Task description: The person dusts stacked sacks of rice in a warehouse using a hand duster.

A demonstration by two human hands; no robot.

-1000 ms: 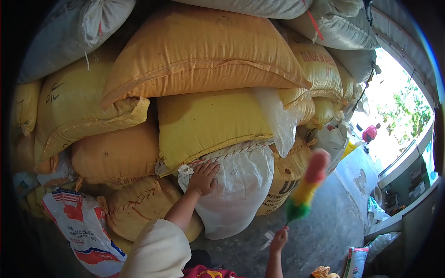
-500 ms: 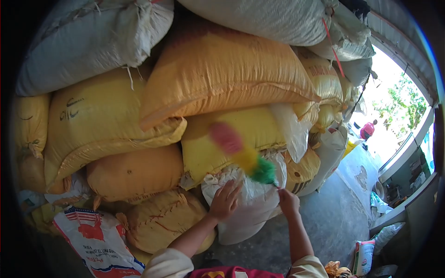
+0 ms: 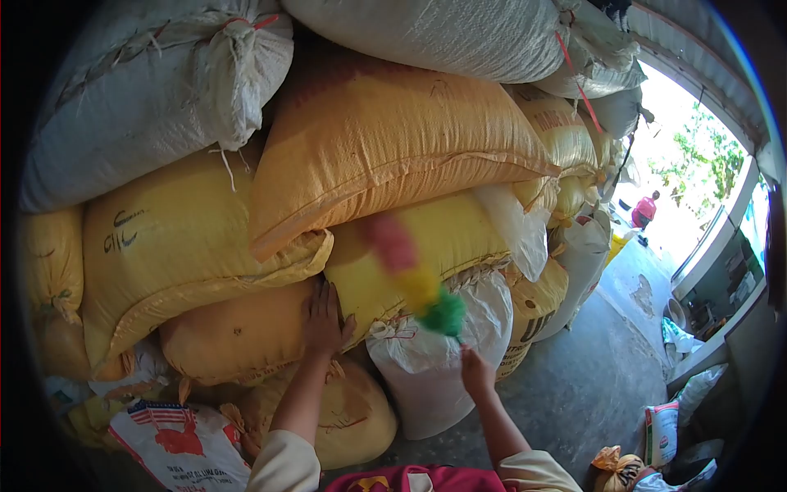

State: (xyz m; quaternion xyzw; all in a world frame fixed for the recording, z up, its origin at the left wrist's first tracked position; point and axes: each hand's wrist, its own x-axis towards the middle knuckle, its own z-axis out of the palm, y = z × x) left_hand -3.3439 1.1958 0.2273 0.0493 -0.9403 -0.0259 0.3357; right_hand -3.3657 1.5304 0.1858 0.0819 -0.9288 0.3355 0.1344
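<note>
My right hand (image 3: 478, 373) is closed around the thin handle of a fluffy duster (image 3: 443, 314). The duster's head, green near the grip, then yellow and pink at the tip, is smeared by motion. It slants up and left across the front of a yellow sack (image 3: 463, 230) and over the top of a white sack (image 3: 426, 385). My left hand (image 3: 325, 324) lies with fingers stretched against the right end of an orange sack (image 3: 234, 332), beside the yellow sack's lower left corner.
A large orange sack (image 3: 393, 139) and grey-white sacks (image 3: 434, 37) are piled above. A tan sack (image 3: 352, 414) and a printed white bag (image 3: 180, 451) lie low. Concrete floor (image 3: 566, 385) runs right toward a bright doorway, where a person in pink (image 3: 644, 211) is.
My left hand has moved left and up, from in front of the white sack onto the orange sack. My right hand and the duster have shifted slightly left and down in the view.
</note>
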